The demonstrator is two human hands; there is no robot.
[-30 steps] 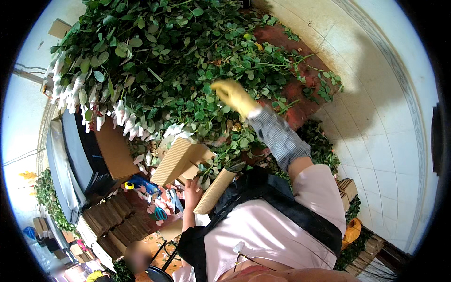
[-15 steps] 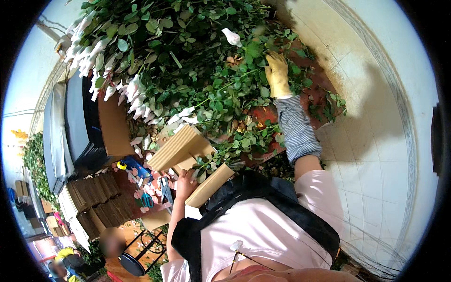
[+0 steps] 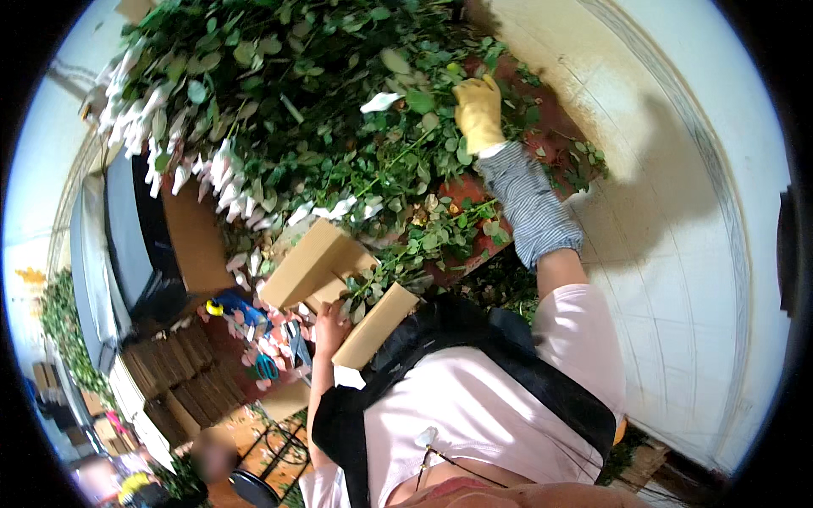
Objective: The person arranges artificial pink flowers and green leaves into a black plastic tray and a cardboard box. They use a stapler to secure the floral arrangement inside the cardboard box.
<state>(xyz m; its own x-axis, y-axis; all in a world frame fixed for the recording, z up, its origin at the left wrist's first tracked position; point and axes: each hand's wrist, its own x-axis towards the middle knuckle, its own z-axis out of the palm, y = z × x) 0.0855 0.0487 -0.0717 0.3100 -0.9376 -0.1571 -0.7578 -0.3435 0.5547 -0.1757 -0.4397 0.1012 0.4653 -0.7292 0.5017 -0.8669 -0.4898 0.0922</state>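
- Lying over the leafy stems [image 3: 279,144], the yellow-gloved right hand [image 3: 479,114] has bent fingers; whether they clamp on a stem, I cannot tell.
- Just left of those fingers lies one white-sleeved bloom [image 3: 381,102]; more sleeved heads [image 3: 224,165] hang well to their left.
- The bare left hand [image 3: 332,328] curls its fingers at the folded cardboard [image 3: 309,267], between its two raised sides; leaves hide whether they pinch anything.
- Teal-handled scissors [image 3: 267,366] lie below and left of the bare fingers.
- Stems look tangled, so a hard pull could tear leaves or drag neighbouring blooms; if the left fingers slipped, the cardboard might tip.
- No brand, label or writing is readable.
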